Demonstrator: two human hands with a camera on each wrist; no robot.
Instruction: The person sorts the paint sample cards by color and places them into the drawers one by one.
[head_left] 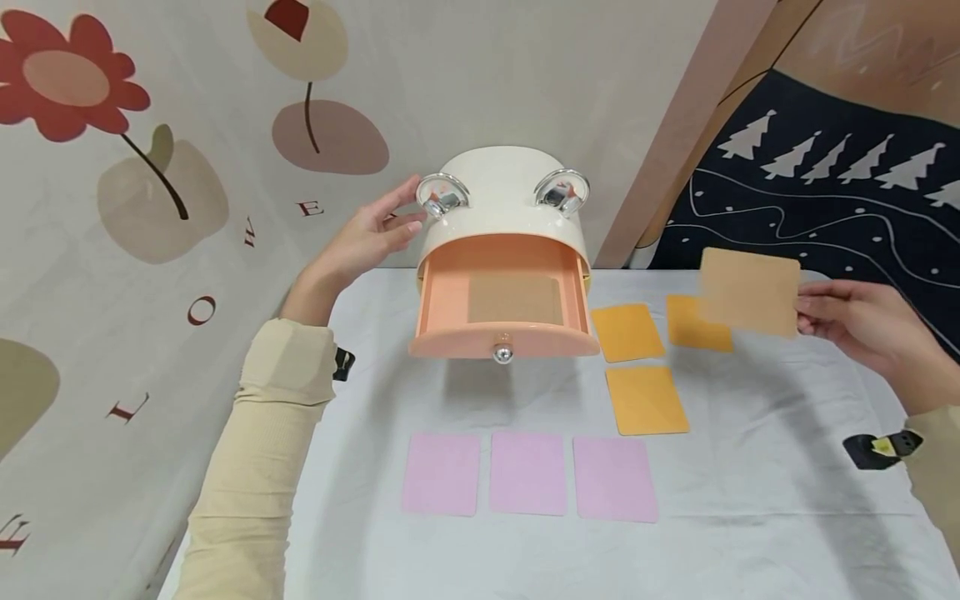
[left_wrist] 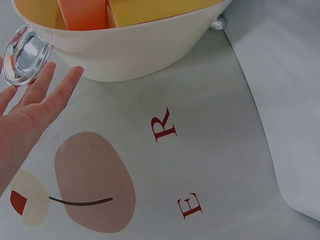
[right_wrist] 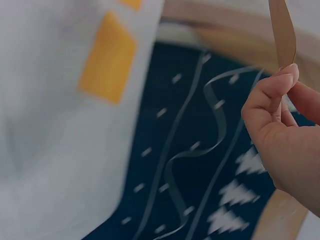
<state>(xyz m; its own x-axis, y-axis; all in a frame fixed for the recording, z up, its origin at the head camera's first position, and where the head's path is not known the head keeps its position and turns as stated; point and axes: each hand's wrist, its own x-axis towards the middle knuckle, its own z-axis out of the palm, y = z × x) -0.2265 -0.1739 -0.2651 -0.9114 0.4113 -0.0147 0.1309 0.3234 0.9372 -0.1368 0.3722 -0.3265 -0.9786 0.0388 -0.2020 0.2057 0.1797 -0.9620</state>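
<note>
A white rounded box [head_left: 502, 167] with a pulled-out peach drawer [head_left: 457, 342] stands at the back of the table in the head view. Inside the drawer lies a tan card [head_left: 516, 300]. My left hand [head_left: 371, 229] has its fingers extended at the left chrome ring [head_left: 442, 197] on the box, seemingly touching it; the left wrist view shows the fingers [left_wrist: 65, 90] spread beside that ring. Over to the right, my right hand [head_left: 862, 321] pinches another tan card [head_left: 750, 290] by its edge, raised above the table. The right wrist view catches this card edge-on [right_wrist: 284, 37].
Orange cards [head_left: 628, 332] lie right of the drawer, one partly behind the held card. Three pink cards [head_left: 528, 473] form a row at the front on the white tablecloth [head_left: 750, 533]. Behind hang a flower-print cloth [head_left: 450, 75] and a dark cloth with trees [head_left: 750, 192].
</note>
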